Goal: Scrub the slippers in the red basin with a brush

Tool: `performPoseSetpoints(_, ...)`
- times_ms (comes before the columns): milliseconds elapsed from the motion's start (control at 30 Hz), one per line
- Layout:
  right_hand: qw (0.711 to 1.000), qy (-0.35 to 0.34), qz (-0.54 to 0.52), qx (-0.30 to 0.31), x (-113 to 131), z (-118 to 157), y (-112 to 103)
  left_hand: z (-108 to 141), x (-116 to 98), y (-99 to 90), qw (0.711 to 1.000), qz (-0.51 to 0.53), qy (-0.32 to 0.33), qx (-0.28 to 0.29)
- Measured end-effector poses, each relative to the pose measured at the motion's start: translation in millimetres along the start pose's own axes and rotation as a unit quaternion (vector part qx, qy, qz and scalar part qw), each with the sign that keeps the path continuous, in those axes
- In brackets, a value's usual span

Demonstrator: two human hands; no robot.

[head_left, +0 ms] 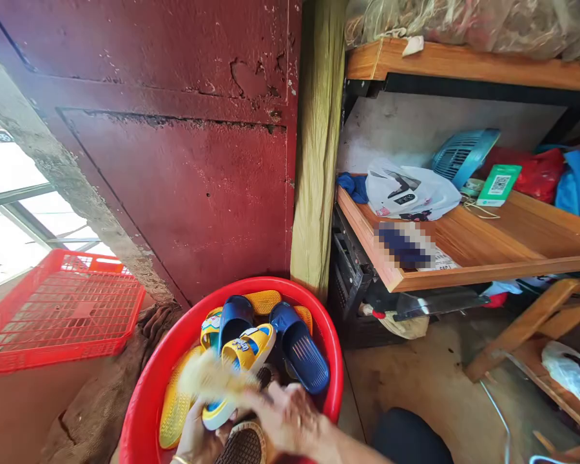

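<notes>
A red plastic basin (147, 393) sits on the floor below me, filled with slippers. Two dark blue slippers (297, 348) lie at its back, yellow ones (171, 406) along the left side. My left hand (193, 438) holds a small yellow slipper with blue trim (244, 357) by its heel, sole end toward me. My right hand (285, 419) grips a pale scrubbing brush (210, 380), blurred by motion, over that slipper. A brown slipper sole (244, 444) shows between my hands.
A red plastic crate (58, 309) stands at the left by a dark red door (188, 161). A wooden shelf unit (464, 251) at the right carries a white plastic bag (408, 190), a blue fan (464, 154) and a green card. A wooden stool (526, 328) stands at the right.
</notes>
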State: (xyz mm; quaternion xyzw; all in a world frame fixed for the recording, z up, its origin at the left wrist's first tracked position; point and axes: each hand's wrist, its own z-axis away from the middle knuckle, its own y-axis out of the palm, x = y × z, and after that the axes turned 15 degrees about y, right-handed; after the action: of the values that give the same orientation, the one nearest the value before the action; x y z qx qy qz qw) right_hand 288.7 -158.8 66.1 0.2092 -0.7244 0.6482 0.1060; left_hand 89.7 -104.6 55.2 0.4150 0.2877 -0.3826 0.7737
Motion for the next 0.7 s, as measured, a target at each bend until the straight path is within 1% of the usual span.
performPoseSetpoints(33, 0.999, 0.036, 0.012, -0.002, -11.3, -11.0, -5.6, -0.5, -1.2, -1.2, 1.0, -0.007, -0.011, 0.01)
performPoseSetpoints(100, 0.992, 0.122, 0.007, -0.027, -35.1, -34.0, -19.8, 0.3, -5.4, -2.6, 0.999, -0.033, -0.028, 0.032)
performPoseSetpoints(133, 0.989, 0.144, -0.009, -0.042, -45.0, -43.0, -26.7, 1.5, -7.9, -2.9, 0.998, -0.04, -0.029, 0.046)
performPoseSetpoints(167, 0.987, 0.151, -0.026, -0.053, -52.5, -49.0, -32.4, 3.4, -10.3, -3.2, 0.997, -0.044, -0.024, 0.067)
performPoseSetpoints(200, 0.987, 0.142, -0.039, -0.059, -57.1, -52.0, -36.6, 5.7, -12.4, -3.3, 0.994, -0.049, -0.015, 0.094)
performPoseSetpoints(267, 0.993, 0.099, -0.035, -0.05, -58.8, -50.4, -39.4, 10.6, -15.1, -3.5, 0.986, -0.072, 0.014, 0.152)
performPoseSetpoints(333, 0.997, 0.073, 0.004, -0.028, -55.0, -43.4, -36.4, 14.2, -16.0, -3.9, 0.975, -0.1, 0.033, 0.195)
performPoseSetpoints(367, 0.997, 0.075, 0.027, -0.02, -53.1, -39.3, -33.4, 14.7, -16.1, -4.5, 0.972, -0.109, 0.04, 0.205)
performPoseSetpoints(433, 0.994, 0.093, 0.056, -0.008, -52.3, -31.4, -26.9, 12.7, -16.6, -6.6, 0.973, -0.114, 0.061, 0.191)
performPoseSetpoints(500, 0.993, 0.104, 0.058, 0.005, -56.3, -24.7, -22.6, 7.4, -18.7, -9.1, 0.981, -0.114, 0.08, 0.137)
performPoseSetpoints(567, 0.994, 0.101, 0.048, 0.022, -62.9, -20.2, -23.4, 1.9, -23.2, -10.0, 0.986, -0.103, 0.097, 0.082)
performPoseSetpoints(633, 0.993, 0.106, 0.039, 0.023, -67.6, -18.9, -29.4, -1.4, -29.1, -7.8, 0.989, -0.071, 0.104, 0.072)
performPoseSetpoints(700, 0.994, 0.11, 0.015, -0.002, -66.2, -19.2, -36.6, -2.0, -34.7, -3.0, 0.99, -0.024, 0.107, 0.084)
